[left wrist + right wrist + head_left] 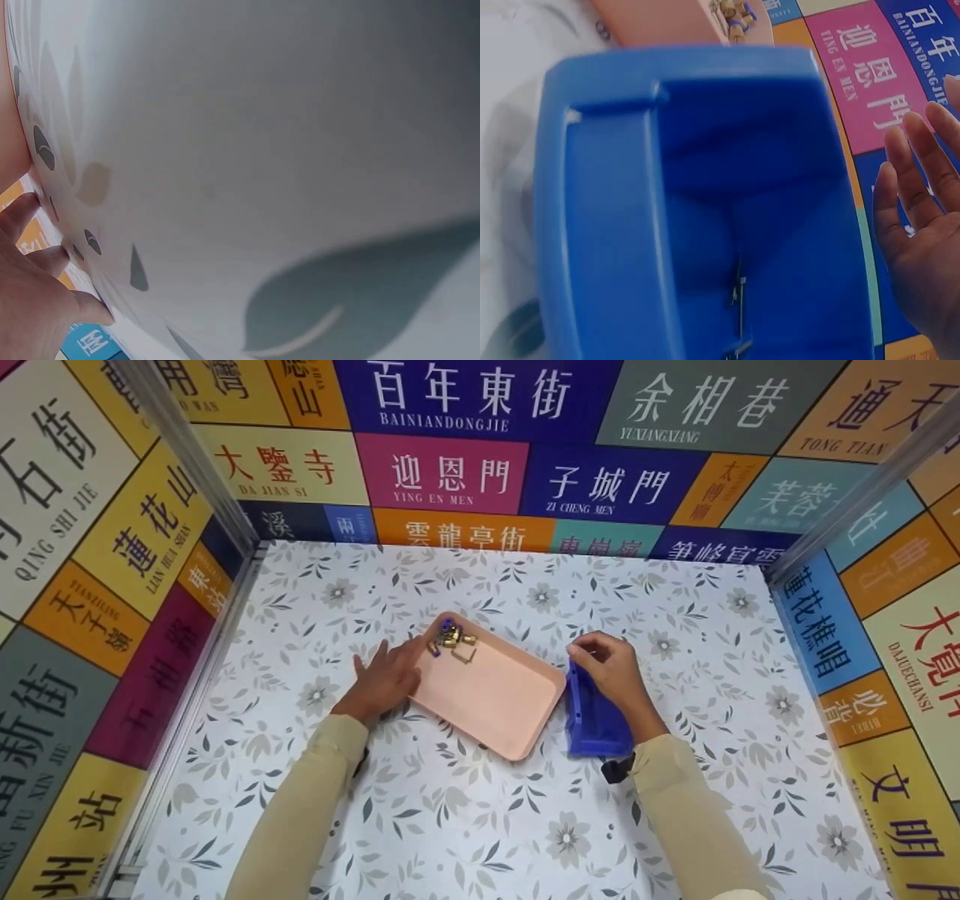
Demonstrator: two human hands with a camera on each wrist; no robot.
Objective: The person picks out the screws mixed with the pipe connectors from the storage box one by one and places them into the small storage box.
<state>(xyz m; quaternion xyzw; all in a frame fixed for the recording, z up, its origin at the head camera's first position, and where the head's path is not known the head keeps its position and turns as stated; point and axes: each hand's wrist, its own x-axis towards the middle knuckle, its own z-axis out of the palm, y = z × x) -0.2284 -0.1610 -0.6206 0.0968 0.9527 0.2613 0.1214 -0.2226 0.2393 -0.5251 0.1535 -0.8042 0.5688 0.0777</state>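
My left hand point(386, 679) lies at the left side of a shallow pink tray point(484, 697), some fingers at its rim. In the left wrist view its fingers point(49, 259) are spread by the patterned surface. Small brass fittings point(454, 637), some with blue parts, are heaped in the tray's far left corner. My right hand point(606, 667) is over the far end of a blue bin point(600, 727), thumb and forefinger close together near its corner. Whether they pinch anything is unclear. Thin metal screws point(740, 307) lie inside the bin.
A white cloth point(315, 607) with grey flowers and leaves covers the table. Panels point(457, 472) of coloured street signs stand at the back and both sides. The bin sits close to the tray's right end.
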